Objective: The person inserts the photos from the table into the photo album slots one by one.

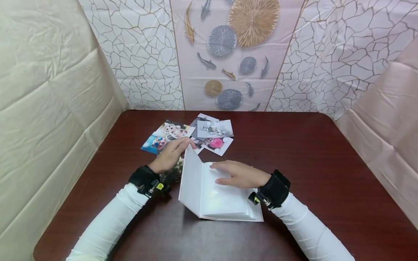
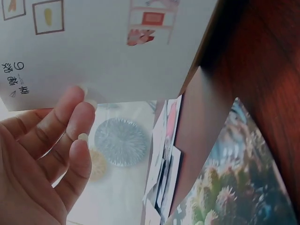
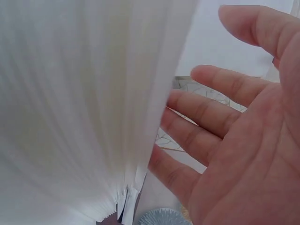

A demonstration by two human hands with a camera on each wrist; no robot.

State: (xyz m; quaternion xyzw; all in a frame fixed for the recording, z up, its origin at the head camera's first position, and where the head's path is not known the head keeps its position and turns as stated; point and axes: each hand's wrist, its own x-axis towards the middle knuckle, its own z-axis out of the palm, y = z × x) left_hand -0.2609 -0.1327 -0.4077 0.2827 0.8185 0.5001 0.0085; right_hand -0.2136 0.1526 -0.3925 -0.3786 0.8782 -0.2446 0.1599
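A white photo album point(image 1: 225, 203) stands open on the table, its left cover point(image 1: 190, 181) raised at a slant. My left hand point(image 1: 171, 154) holds that cover at its far upper corner. In the left wrist view, the fingertips point(image 2: 77, 105) lie at the edge of the cover's printed outer face point(image 2: 117, 70); the thumb's hold is hidden there. My right hand point(image 1: 243, 174) is over the pages with fingers spread and fairly straight. In the right wrist view, some fingertips point(image 3: 176, 98) touch the edge of the clear-sleeved pages point(image 3: 93, 93).
Several loose photos point(image 1: 213, 129) lie overlapping beyond the album. More photos with animal pictures point(image 1: 174, 130) are beside my left hand, and a cactus photo point(image 2: 225, 192) lies under that arm. The dark wooden table point(image 1: 310, 152) ends at a patterned backdrop point(image 1: 147, 72).
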